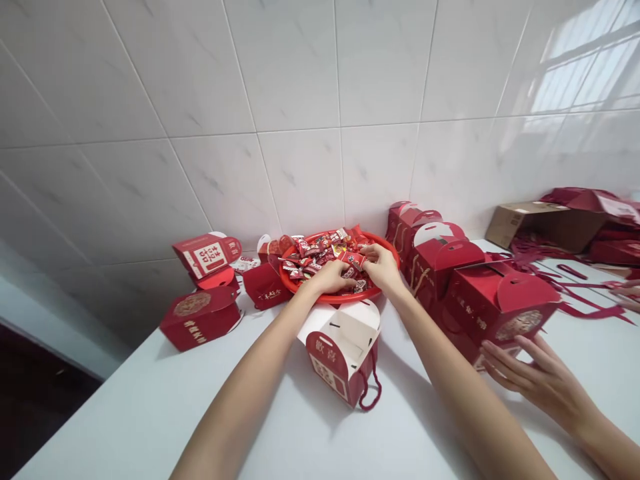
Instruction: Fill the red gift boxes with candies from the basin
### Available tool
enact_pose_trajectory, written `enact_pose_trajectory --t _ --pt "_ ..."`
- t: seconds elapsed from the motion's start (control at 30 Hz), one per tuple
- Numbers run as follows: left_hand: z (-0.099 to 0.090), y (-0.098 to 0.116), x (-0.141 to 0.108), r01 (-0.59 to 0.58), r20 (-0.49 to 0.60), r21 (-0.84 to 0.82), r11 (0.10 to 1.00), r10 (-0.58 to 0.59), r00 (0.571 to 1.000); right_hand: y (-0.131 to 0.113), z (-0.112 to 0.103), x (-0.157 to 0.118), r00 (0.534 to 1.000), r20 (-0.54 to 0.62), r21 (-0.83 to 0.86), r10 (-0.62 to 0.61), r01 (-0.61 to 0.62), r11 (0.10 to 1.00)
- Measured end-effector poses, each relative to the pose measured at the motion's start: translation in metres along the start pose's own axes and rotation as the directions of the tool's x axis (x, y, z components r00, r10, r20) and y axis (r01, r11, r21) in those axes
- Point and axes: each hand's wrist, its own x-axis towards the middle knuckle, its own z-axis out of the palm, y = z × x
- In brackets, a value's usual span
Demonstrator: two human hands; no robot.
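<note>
A red plastic basin (320,298) full of wrapped candies (320,250) stands against the wall. Both of my hands reach into it. My left hand (331,277) is curled low among the candies on the near side; what its fingers hold is hidden. Opposite it, my right hand (381,267) pinches a red wrapped candy (353,259) between thumb and fingers. Below the basin, between my forearms, an open red gift box (327,357) shows its white inside, with a dark red cord handle (371,393) hanging at its side. No candies are visible inside the box.
Several red gift boxes (500,300) stand in a row at right, where another person's hand (540,380) touches the nearest. More red boxes (200,317) sit at left. Farther right are a cardboard carton (520,220), dark red ribbons (575,293) and another hand at the edge.
</note>
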Motion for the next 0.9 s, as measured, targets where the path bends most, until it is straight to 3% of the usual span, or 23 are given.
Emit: enact_pose_trajectory --t 0.2,0.47,0.9 --pt "-0.002 0.000 0.001 0.001 -0.146 -0.087 0.996 -0.013 0.989 0.006 -0.014 0.008 0.999 0.039 -0.018 0.027 -0.026 1.000" --pt "-0.004 -0.002 0.002 0.020 -0.336 -0.204 0.979 -0.089 0.938 0.011 -0.010 0.007 0.997 0.082 0.040 -0.005 0.002 0.999" --pt "-0.003 -0.001 -0.001 0.032 -0.230 -0.465 0.885 -0.155 0.961 0.019 0.001 0.010 0.996 0.090 0.062 -0.008 0.002 0.998"
